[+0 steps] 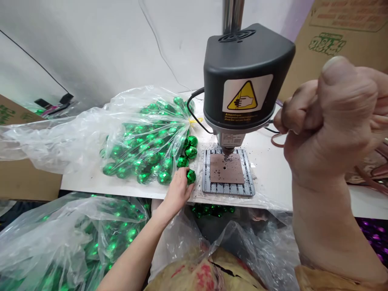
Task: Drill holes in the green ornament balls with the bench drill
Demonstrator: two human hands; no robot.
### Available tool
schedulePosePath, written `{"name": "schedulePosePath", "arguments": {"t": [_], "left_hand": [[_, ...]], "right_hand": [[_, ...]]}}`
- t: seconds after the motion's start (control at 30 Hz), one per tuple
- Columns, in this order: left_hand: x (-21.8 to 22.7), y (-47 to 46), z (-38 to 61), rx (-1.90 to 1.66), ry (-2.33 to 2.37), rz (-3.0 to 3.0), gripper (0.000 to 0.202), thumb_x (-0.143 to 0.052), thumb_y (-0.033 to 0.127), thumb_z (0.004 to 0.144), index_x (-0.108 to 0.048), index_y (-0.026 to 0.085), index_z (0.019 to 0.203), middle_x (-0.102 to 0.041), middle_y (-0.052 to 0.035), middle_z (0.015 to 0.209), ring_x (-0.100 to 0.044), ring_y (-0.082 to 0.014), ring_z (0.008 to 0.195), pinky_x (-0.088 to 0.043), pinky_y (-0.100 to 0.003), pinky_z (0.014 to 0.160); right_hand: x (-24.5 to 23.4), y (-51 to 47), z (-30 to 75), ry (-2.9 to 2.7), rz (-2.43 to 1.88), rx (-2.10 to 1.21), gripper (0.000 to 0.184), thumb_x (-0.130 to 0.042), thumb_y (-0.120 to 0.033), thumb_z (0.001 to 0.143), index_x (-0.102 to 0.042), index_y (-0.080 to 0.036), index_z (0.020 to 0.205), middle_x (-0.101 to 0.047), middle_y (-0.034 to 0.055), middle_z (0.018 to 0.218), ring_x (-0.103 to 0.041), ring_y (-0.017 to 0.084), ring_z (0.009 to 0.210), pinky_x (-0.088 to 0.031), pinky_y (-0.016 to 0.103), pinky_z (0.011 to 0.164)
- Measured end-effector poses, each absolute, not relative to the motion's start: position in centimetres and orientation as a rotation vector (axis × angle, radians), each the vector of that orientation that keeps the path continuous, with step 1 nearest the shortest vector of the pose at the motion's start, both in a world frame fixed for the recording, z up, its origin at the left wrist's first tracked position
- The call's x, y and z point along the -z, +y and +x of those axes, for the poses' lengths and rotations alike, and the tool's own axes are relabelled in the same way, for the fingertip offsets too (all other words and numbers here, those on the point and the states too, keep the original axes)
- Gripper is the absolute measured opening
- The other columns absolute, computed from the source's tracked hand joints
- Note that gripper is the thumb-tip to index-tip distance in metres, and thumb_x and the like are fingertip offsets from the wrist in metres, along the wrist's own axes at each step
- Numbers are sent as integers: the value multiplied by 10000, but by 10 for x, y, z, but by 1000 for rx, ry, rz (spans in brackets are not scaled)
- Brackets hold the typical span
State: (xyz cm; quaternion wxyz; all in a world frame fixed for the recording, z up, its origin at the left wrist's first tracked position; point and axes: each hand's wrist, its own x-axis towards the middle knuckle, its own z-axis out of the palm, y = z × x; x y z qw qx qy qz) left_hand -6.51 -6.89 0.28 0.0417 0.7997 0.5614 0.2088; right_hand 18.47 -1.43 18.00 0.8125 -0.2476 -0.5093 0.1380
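My left hand (178,188) is closed on a shiny green faceted ball (191,177) at the front of the white table. Just behind it, several loose green balls (190,152) lie in a short row by a clear plastic bag (75,121) full of the same kind. A black bench drill press (248,56) stands to the right of them. My right hand (336,105) makes a fist beside the motor head, wrapped round the press's lever, which is mostly hidden. Under the chuck, a brown square plate (233,171) with a small hole lies on the slotted metal base (249,189).
Dark shavings are scattered over the base and plate. Another bag of green balls (115,234) sits below the table edge at left. Cardboard boxes stand at far left and behind the right hand (303,52). A black cable (190,107) runs from the press.
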Motion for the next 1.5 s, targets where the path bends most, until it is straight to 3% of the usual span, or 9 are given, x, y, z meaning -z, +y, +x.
{"name": "schedulePosePath", "arguments": {"t": [0.17,0.27,0.37,0.5,0.67,0.87,1.07,1.33,1.5], "left_hand": [[-16,-61,-45,-766,1463,2499,272,-608,200,877,-574,249,1142,-520,-99,1189,-550,-268,1151,-493,-412,961],[-14,-54,-29,-827,1345,2397,352,-639,212,869,-530,240,1203,-550,-95,1164,-579,-249,1118,-503,-391,944],[-11,-45,-17,-1009,1253,2264,434,-750,327,807,-533,226,1170,-607,-80,1109,-606,-243,1078,-502,-376,929],[-11,-29,-2,-1099,1120,2150,353,-763,376,797,-619,229,1084,-639,-58,1052,-630,-210,1007,-504,-339,881],[-1,-17,14,-1097,1275,1902,510,-825,331,717,-596,213,1158,-658,-75,1133,-620,-239,1061,-486,-381,928],[17,-13,28,-1151,1272,1691,528,-838,330,690,-607,205,1148,-674,-71,1118,-620,-238,1053,-476,-386,952],[23,-9,25,-1234,1186,1520,575,-826,347,711,-568,203,1204,-661,-76,1159,-622,-236,1078,-479,-385,979],[26,-1,11,-1126,1054,1566,591,-754,384,784,-553,207,1311,-641,-93,1290,-589,-271,1211,-428,-432,1088],[21,-4,15,-1111,1053,1671,555,-746,353,795,-560,218,1300,-639,-89,1306,-589,-262,1221,-445,-424,1076]], "right_hand": [[-179,-10,182,-1054,-459,-280,435,-566,-172,821,-353,-213,444,-145,-66,419,-318,63,336,-165,294,389],[-178,-8,182,-1060,-446,-290,435,-577,-172,818,-354,-216,448,-153,-74,408,-311,62,333,-168,292,381],[-176,-6,185,-1072,-445,-301,436,-571,-175,829,-352,-214,453,-183,-74,400,-317,61,341,-177,288,385],[-175,-6,186,-1073,-443,-293,434,-579,-192,833,-372,-214,452,-176,-71,407,-314,61,347,-173,287,385],[-175,-9,185,-1090,-441,-299,435,-581,-213,845,-365,-214,468,-185,-69,409,-321,68,358,-188,292,380],[-176,-10,184,-1102,-453,-309,431,-552,-191,860,-332,-206,490,-208,-67,424,-343,52,374,-218,269,391],[-179,-13,181,-1070,-545,-289,444,-532,-179,866,-313,-200,480,-300,-58,411,-335,42,378,-204,272,408],[-196,11,191,-1116,-457,-512,407,-577,-198,847,-362,-237,503,-233,-72,424,-316,74,339,-184,280,328],[-199,15,192,-1087,-444,-564,401,-580,-198,838,-371,-242,499,-203,-76,427,-311,85,338,-184,288,324]]}}
